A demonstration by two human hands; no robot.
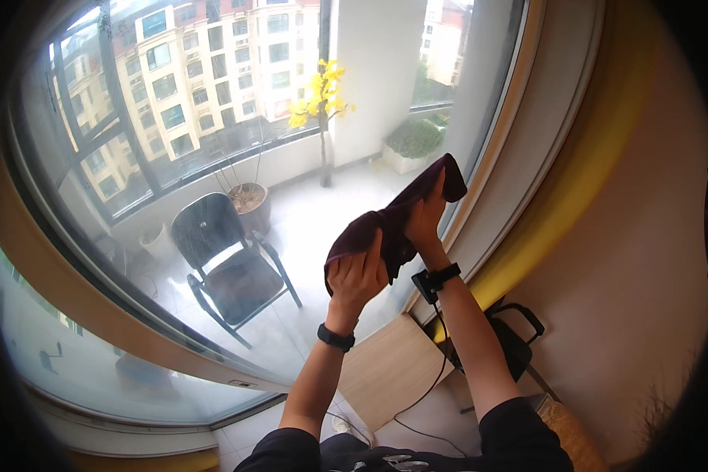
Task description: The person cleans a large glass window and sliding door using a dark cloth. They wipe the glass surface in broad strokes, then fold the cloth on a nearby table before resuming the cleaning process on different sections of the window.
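Note:
A dark purple cloth [354, 237] is stretched between my two hands in front of a large glass pane [298, 203]. My left hand [357, 276] lies over its lower left part, fingers extended upward. Higher and to the right, my right hand [428, 219] grips the other part, with one finger pointing up along the fabric. Whether the cloth touches the glass, I cannot tell for sure. The pane looks hazy in places. Both wrists wear black bands, and a small black device [426, 287] with a cable hangs at the right one.
Beyond the glass stand a black armchair [239, 283], a potted plant [251, 206] and a small tree with yellow flowers [324, 97]. On my side are a wooden tabletop [392, 369], another black chair [510, 342], a yellow curtain [572, 206] and a loose cable [425, 398].

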